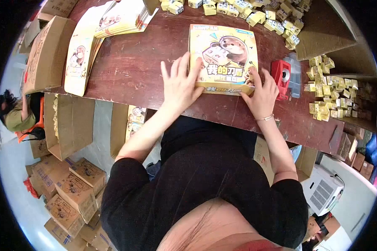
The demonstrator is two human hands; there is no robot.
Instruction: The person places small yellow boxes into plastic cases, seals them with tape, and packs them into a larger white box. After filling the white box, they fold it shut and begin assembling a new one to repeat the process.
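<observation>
A closed yellow carton (224,52) with an otter-like animal picture and Chinese lettering lies on the dark red table, its front edge toward me. My left hand (181,81) grips its left front corner, with the index finger along the side, the thumb at the front and the other fingers spread. Around the right front corner, my right hand (262,93) has its thumb on the front face and its fingers by the side. Just right of that hand stands a red tape dispenser (282,79) beside a clear plastic piece (295,75).
Flat yellow printed cartons (77,62) are stacked at the table's left. Many small yellow packets (238,8) lie along the back; more fill an open cardboard box (366,90) at right. Brown shipping boxes (73,190) are piled on the floor. Another person (21,117) is at far left.
</observation>
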